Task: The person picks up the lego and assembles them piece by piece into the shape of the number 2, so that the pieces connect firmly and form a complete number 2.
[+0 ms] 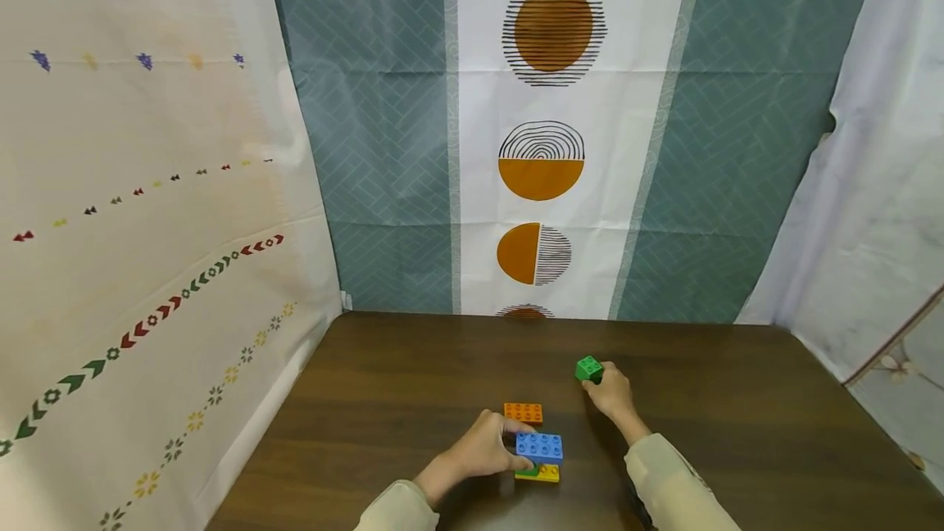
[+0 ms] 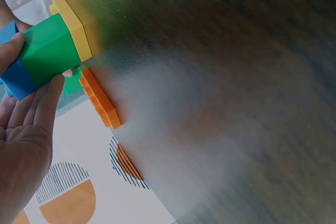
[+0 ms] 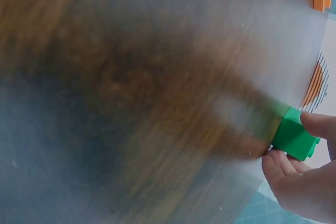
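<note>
My left hand (image 1: 483, 446) holds a blue eight-stud building brick (image 1: 539, 447) between thumb and fingers. In the left wrist view the blue brick (image 2: 19, 78) sits on a larger green brick (image 2: 51, 50), which stands on a flat yellow brick (image 2: 73, 27) at the tabletop. From the head view, the blue brick hides most of the green one, and part of the yellow brick (image 1: 549, 473) shows below. Farther off to the right, my right hand (image 1: 614, 393) pinches a green brick (image 1: 588, 368) with its studs up; the right wrist view shows thumb and fingers on opposite sides of this brick (image 3: 295, 135).
A flat orange brick (image 1: 523, 412) lies on the dark wooden table (image 1: 413, 367) just behind the blue brick. Patterned cloth hangings (image 1: 383, 146) stand along the table's back edge and at both sides.
</note>
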The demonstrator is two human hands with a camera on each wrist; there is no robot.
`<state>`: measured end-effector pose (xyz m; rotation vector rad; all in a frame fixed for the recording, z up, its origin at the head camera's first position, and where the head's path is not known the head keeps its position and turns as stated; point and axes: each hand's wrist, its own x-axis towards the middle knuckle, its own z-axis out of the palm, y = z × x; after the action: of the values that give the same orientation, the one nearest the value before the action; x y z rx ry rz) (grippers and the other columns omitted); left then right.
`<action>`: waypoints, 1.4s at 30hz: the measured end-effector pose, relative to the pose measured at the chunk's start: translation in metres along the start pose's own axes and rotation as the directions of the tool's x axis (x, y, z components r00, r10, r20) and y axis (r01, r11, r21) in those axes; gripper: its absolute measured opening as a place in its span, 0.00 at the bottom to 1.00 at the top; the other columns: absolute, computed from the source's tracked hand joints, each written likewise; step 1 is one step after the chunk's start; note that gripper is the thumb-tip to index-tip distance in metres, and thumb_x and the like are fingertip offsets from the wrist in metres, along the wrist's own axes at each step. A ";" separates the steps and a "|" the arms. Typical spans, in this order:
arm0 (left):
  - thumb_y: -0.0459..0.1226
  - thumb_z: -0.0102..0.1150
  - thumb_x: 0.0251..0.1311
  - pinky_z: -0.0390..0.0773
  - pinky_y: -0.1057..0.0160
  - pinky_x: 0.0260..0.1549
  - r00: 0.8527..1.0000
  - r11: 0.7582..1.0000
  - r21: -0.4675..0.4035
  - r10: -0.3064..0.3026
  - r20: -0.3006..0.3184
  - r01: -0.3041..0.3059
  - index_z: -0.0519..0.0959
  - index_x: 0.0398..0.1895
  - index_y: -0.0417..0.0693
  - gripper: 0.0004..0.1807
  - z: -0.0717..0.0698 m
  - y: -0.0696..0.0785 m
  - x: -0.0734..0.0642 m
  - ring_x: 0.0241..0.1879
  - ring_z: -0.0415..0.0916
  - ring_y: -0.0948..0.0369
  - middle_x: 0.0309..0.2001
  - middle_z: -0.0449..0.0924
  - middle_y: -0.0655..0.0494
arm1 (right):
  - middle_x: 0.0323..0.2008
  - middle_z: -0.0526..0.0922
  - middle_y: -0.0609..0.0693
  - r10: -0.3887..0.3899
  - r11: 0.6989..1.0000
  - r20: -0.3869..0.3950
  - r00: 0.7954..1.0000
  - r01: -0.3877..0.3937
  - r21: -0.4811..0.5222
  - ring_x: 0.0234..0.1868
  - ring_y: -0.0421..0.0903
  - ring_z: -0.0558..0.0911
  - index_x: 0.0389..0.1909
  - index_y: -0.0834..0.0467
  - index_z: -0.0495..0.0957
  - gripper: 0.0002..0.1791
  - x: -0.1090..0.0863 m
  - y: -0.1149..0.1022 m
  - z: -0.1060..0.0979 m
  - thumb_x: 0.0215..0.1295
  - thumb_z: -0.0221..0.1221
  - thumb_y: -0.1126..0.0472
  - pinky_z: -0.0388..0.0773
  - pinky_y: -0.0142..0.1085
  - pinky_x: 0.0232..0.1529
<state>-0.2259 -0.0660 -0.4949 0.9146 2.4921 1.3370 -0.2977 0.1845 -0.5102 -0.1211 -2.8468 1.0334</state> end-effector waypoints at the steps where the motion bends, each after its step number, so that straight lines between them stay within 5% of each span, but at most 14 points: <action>1: 0.33 0.76 0.45 0.77 0.77 0.30 1.000 1.000 0.002 0.000 0.002 0.000 0.86 0.44 0.42 0.19 0.001 0.001 0.001 0.28 0.78 0.75 0.38 0.89 0.53 | 0.50 0.77 0.75 0.003 1.000 -0.004 1.000 -0.003 -0.001 0.48 0.68 0.79 0.59 0.79 0.64 0.30 0.000 0.002 -0.001 0.64 0.59 0.62 0.77 0.57 0.48; 16: 0.33 0.76 0.45 0.78 0.77 0.31 1.000 1.000 -0.021 0.004 0.031 -0.003 0.86 0.45 0.41 0.20 0.007 0.004 0.002 0.30 0.79 0.75 0.38 0.89 0.52 | 0.42 0.82 0.70 0.014 0.997 -0.097 0.995 -0.007 0.073 0.44 0.64 0.81 0.51 0.75 0.74 0.22 -0.009 0.018 -0.008 0.62 0.62 0.62 0.77 0.54 0.45; 28: 0.33 0.75 0.46 0.78 0.76 0.31 1.000 1.000 -0.022 -0.013 0.012 0.014 0.85 0.46 0.40 0.20 0.001 -0.001 0.000 0.30 0.79 0.75 0.40 0.88 0.49 | 0.47 0.83 0.69 -0.060 0.992 -0.049 0.997 0.065 0.109 0.46 0.63 0.81 0.55 0.73 0.72 0.23 -0.005 0.005 -0.018 0.65 0.59 0.62 0.78 0.53 0.46; 42: 0.33 0.74 0.49 0.79 0.75 0.30 1.000 0.999 -0.044 -0.013 0.028 0.014 0.83 0.49 0.37 0.22 -0.001 -0.003 0.001 0.29 0.78 0.76 0.40 0.88 0.46 | 0.47 0.84 0.65 -0.196 0.954 0.031 0.980 0.183 0.236 0.45 0.54 0.84 0.60 0.70 0.70 0.24 -0.043 -0.017 -0.028 0.64 0.60 0.67 0.83 0.41 0.44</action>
<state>-0.2284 -0.0672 -0.4968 0.8997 2.4338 1.3595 -0.2519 0.1839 -0.4815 0.1991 -2.6897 1.3317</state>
